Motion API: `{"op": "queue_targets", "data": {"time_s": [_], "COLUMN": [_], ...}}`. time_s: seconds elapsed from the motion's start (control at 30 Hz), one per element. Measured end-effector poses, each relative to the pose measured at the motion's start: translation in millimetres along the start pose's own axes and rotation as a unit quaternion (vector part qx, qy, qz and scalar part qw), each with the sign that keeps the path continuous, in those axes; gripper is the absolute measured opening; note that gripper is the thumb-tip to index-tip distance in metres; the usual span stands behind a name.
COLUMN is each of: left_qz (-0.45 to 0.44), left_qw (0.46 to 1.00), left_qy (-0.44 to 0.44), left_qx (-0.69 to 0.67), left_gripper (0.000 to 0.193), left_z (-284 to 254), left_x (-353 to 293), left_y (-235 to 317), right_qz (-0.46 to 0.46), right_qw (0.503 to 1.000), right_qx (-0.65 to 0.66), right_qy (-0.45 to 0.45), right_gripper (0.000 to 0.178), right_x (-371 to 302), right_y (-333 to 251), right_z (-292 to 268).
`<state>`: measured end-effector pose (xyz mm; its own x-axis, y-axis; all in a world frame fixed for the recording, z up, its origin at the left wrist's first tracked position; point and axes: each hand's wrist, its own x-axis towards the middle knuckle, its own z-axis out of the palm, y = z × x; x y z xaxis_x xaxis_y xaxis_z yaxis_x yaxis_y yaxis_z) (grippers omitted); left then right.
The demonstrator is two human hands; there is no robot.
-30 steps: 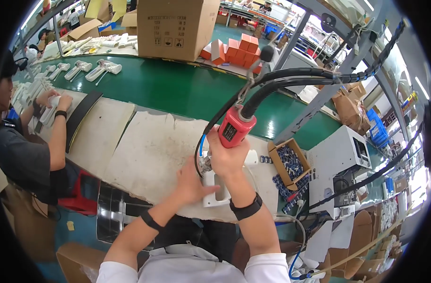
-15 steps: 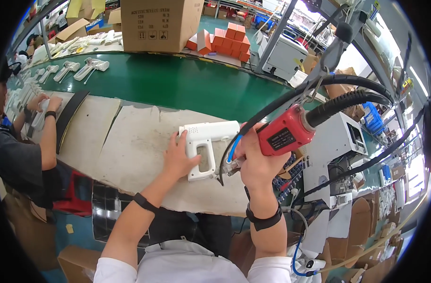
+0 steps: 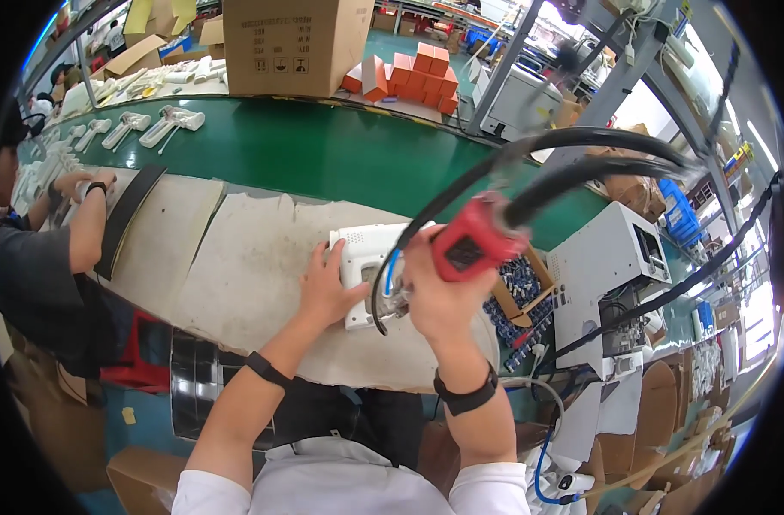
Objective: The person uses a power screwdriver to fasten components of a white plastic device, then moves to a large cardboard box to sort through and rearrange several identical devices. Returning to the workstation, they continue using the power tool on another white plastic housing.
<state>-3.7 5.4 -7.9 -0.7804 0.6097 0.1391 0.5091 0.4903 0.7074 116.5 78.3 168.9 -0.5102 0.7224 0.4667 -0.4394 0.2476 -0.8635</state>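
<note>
A white gun-shaped plastic housing [image 3: 363, 242] lies on its side on the pale worktop covering [image 3: 246, 257] before me. My left hand [image 3: 325, 287] grips its left edge, with fingers along the upper part and the thumb at the handle. My right hand [image 3: 445, 296] is wrapped round a red powered screwdriver [image 3: 476, 240], its body blurred by motion. The tool's front end points down and left over the housing's right side; my hand and the cables hide where the tip meets it. Black cables [image 3: 572, 142] rise from the tool, and a thin blue tube [image 3: 390, 270] runs beside it.
An open box of small dark-blue parts [image 3: 514, 292] sits right of my right hand, beside a white machine [image 3: 593, 266]. Beyond the worktop runs a green conveyor [image 3: 280, 142] carrying white housings [image 3: 173, 126]. A co-worker [image 3: 36, 257] works at the left. Large carton [image 3: 293, 47] stands behind.
My right hand and the red screwdriver have moved left over the housing, uncovering more of the box of blue parts. My left hand keeps its grip on the housing, which has barely shifted.
</note>
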Motion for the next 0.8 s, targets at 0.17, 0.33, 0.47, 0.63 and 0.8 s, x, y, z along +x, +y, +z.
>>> {"op": "queue_targets", "data": {"time_s": [0.17,0.33,0.47,0.63,0.8], "left_qz": [0.012,0.013,0.020,0.075,0.012], "left_qw": [1.000,1.000,0.999,0.961,0.996], "left_qy": [0.006,0.018,0.022,0.201,-0.014], "left_qx": [0.001,0.021,0.039,-0.176,-0.083], "left_gripper": [0.086,0.083,0.074,0.055,0.057], "left_z": [-3,0,-2,35,11], "left_x": [-6,-6,-5,6,14], "left_y": [2,-4,-8,15,-17], "right_qz": [-0.093,-0.036,-0.002,0.076,0.016], "right_qw": [0.994,0.997,0.998,0.994,0.998], "right_qx": [-0.023,0.009,-0.012,-0.012,0.014], "right_qy": [-0.050,-0.074,-0.054,-0.083,-0.062], "right_gripper": [0.014,0.009,0.009,0.018,0.034], "right_x": [-2,-10,-14,-24,-10], "right_y": [-24,-12,7,35,39], "right_z": [6,32,40,42,29]}}
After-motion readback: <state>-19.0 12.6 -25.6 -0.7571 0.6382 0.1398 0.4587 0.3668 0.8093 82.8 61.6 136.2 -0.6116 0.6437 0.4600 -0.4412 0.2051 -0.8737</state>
